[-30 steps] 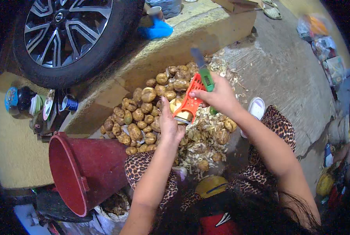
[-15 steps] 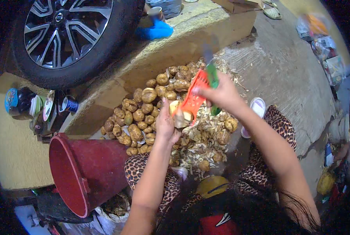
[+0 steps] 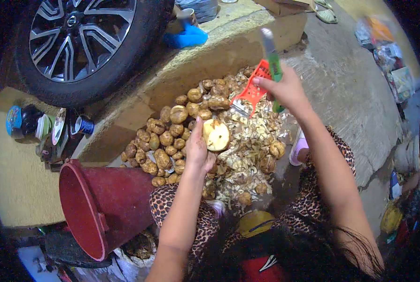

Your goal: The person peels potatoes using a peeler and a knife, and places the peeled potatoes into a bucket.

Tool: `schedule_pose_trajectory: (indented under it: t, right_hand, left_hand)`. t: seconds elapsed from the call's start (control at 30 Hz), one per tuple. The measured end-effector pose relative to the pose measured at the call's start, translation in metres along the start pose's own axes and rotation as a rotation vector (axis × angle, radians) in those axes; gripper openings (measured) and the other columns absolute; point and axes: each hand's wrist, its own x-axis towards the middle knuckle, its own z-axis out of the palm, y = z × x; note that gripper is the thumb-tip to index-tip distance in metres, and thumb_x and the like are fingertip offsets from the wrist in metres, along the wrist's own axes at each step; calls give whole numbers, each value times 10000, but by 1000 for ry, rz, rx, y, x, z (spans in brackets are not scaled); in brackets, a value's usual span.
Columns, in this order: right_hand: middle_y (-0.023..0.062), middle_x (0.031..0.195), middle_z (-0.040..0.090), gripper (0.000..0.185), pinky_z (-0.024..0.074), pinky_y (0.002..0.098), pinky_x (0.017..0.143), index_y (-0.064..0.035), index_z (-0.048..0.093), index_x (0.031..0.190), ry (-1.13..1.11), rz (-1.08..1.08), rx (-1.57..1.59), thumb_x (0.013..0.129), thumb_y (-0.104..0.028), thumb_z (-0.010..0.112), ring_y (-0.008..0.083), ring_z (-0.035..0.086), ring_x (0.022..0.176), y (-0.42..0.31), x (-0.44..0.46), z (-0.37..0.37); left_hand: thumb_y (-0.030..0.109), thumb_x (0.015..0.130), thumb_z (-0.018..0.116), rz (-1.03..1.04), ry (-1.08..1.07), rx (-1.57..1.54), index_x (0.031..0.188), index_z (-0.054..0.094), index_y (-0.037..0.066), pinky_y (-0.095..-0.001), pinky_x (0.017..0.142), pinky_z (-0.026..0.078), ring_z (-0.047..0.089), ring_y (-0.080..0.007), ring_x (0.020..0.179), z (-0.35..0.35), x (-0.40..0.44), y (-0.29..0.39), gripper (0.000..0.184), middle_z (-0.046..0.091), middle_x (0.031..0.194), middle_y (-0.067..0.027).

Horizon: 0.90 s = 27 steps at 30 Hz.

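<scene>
My left hand (image 3: 198, 148) is closed on a partly peeled potato (image 3: 217, 135), whose pale flesh faces up with a few dark spots. Up and to the right, my right hand (image 3: 285, 89) grips an orange peeler (image 3: 256, 87) together with a green-handled knife (image 3: 276, 66), its blade pointing up and away. The peeler's blade end is apart from the potato. Unpeeled brown potatoes (image 3: 163, 159) lie heaped left of and beyond my left hand. Peelings (image 3: 247, 155) cover the ground beneath and right of the potato.
A red bucket (image 3: 120, 197) lies tilted at the left, its mouth facing left. Behind the heap runs a concrete ledge (image 3: 238, 35) bearing a car wheel (image 3: 73, 47), a blue bag (image 3: 187, 36) and a cup. My feet and patterned trouser legs flank the peelings.
My right hand has moved up and right with the peeler and knife, away from the potato. My left hand stays nearly in place, and more of the potato's pale surface shows.
</scene>
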Motion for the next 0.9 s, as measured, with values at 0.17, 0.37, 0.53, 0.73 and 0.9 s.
schedule_pose_trajectory:
  t: [0.17, 0.37, 0.53, 0.73, 0.9]
  right_hand:
    - [28, 628, 583, 279, 431, 243, 439, -45, 537, 781, -127, 102, 306, 687, -214, 738, 84, 525, 468, 2, 1, -5]
    - [37, 614, 573, 282, 440, 250, 445, -44, 528, 788, -218, 178, 294, 696, -218, 731, 103, 534, 462, -12, -21, 27]
    - [-17, 647, 544, 349, 409, 217, 429, -45, 537, 960, -120, -182, 107, 712, -204, 724, 65, 495, 473, 0, -31, 53]
    - [86, 657, 586, 306, 464, 345, 573, -20, 544, 790, 170, -107, 130, 696, -251, 721, 187, 584, 616, 3, 6, 13]
    - [68, 669, 582, 328, 465, 349, 581, -19, 537, 828, -330, 189, 284, 701, -264, 716, 191, 596, 643, -24, -30, 30]
  left_hand:
    - [413, 905, 409, -50, -7, -109, 1025, 530, 55, -362, 681, 534, 627, -229, 782, 7, -4, 6, 397, 623, 901, -98]
    - [510, 891, 356, -100, 16, -171, 1099, 511, 70, -352, 599, 519, 607, -252, 768, 17, -6, -1, 511, 610, 932, -103]
    - [510, 897, 342, -55, 36, -53, 1104, 507, 103, -368, 566, 493, 598, -238, 756, 11, -3, -7, 485, 610, 914, -83]
    - [453, 918, 351, -43, 10, -50, 1024, 512, 77, -364, 513, 486, 608, -215, 699, 13, -14, 1, 423, 608, 818, -82]
    - [445, 916, 360, -66, 38, -127, 999, 516, 83, -380, 530, 514, 617, -225, 720, 12, -7, 4, 403, 613, 832, -88]
